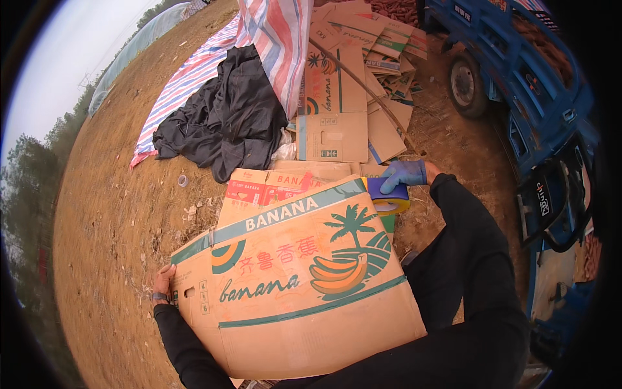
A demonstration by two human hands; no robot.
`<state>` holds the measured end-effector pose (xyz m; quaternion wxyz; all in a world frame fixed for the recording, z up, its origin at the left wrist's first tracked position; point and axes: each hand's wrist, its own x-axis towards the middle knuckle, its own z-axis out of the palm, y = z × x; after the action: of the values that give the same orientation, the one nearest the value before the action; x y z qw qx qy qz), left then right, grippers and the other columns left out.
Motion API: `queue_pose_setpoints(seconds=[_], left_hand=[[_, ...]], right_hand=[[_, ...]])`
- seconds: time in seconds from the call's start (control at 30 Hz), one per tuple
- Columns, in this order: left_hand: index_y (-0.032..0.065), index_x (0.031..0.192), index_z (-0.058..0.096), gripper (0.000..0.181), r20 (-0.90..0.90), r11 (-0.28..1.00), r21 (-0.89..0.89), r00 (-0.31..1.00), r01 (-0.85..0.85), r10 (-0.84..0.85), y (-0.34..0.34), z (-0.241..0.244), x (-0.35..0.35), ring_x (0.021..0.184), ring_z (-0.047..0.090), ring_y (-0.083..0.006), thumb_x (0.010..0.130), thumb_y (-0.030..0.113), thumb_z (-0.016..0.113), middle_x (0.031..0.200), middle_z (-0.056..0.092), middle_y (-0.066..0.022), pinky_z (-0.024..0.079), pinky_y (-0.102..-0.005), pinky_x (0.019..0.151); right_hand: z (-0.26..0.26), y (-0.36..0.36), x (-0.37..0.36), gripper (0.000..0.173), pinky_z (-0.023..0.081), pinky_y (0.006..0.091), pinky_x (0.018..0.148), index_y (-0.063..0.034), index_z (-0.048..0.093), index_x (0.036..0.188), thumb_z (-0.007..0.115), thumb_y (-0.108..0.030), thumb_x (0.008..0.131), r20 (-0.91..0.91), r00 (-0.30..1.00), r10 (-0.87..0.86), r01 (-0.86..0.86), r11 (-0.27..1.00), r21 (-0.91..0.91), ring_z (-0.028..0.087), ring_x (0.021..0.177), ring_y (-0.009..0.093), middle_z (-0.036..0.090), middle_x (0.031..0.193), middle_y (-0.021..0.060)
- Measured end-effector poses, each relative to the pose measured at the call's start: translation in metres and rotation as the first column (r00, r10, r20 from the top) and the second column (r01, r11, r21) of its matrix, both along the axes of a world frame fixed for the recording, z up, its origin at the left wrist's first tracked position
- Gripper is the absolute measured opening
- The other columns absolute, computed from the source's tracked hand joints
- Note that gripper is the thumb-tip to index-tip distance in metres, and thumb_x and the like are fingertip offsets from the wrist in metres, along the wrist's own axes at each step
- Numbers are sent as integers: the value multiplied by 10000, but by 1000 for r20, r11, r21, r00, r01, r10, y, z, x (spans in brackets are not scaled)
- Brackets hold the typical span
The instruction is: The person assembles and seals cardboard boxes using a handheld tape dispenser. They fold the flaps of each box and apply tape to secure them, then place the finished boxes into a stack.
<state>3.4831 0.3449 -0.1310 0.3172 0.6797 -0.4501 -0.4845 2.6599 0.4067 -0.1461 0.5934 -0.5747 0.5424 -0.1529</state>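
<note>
A folded cardboard banana box (272,311) with green print lies tilted across my lap. At its left edge, my bare left hand (164,282) grips the cardboard, a dark band around the wrist. My right hand (406,174), in a blue-grey glove, holds a blue and yellow tape dispenser (387,194) against the box's upper right corner. The fingers lie over the dispenser's blue body. Under the far edge of this box is another cardboard box (243,197) with red print.
Flattened boxes (335,131) lie piled ahead, with a thin stick (384,107) across them. Black cloth (228,112) and a striped tarpaulin (277,44) are at the upper left. A blue cargo vehicle (515,73) stands on the right. A small cup-like thing (182,181) lies on the soil.
</note>
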Motion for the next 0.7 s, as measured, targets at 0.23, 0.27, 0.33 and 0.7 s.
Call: queue_pose_setpoints(seconds=[0.23,0.27,0.33,0.7], left_hand=[[-43,1463,511,543,-299,977,-214,951,17,-82,-73,-19,-85,1249,601,-252,988,161,677,1373,633,-130,498,-387,1039],[-42,1479,489,560,-320,966,-257,942,14,-99,-87,-8,-103,1259,597,-252,991,160,675,1391,620,-132,499,-386,1044],[-41,1509,445,594,-357,938,-346,924,7,-139,-119,21,-139,1278,589,-252,997,158,670,1427,594,-136,499,-384,1054],[49,1497,518,516,11,730,-544,873,414,-487,-213,77,-454,1235,604,-255,1024,228,619,1449,585,-138,499,-401,976]], right_hand=[[43,34,-37,494,541,292,778,51,729,1116,804,-324,803,626,773,-105,251,957,-149,665,856,141,741,1017,71],[64,38,-33,479,542,288,776,50,728,1117,798,-309,809,681,724,-106,323,925,-200,667,858,140,741,1019,71],[108,45,-20,449,545,280,774,48,727,1121,788,-280,820,784,616,-76,468,835,-288,670,863,137,741,1022,71],[218,176,-69,408,542,275,773,38,748,1110,761,-285,861,919,388,-72,822,479,-309,679,853,135,746,997,72]])
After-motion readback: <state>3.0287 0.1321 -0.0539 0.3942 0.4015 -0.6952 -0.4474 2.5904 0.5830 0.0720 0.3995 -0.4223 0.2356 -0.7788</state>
